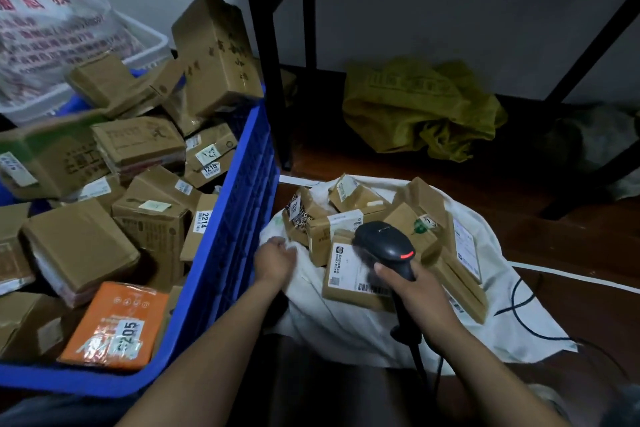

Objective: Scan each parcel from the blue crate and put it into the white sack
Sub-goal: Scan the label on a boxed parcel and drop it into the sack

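Down by your knees, your right hand (pixel 412 284) is wrapped round the handle of the one scanner (pixel 384 246), its head over the labelled parcel (pixel 353 274) lying on top in the white sack (pixel 346 326), where roughly eight parcels show. Well apart from it, your left hand (pixel 275 258) sits at the sack's left rim, fingers curled but blurred, so whether it grips cloth I can't tell. Your next pick lies left, in the one blue crate (pixel 239 212), with over a dozen parcels heaped inside, and your left hand is nearer. Closest is the orange parcel (pixel 110 326) at the crate's near right corner, long axis running away from you.
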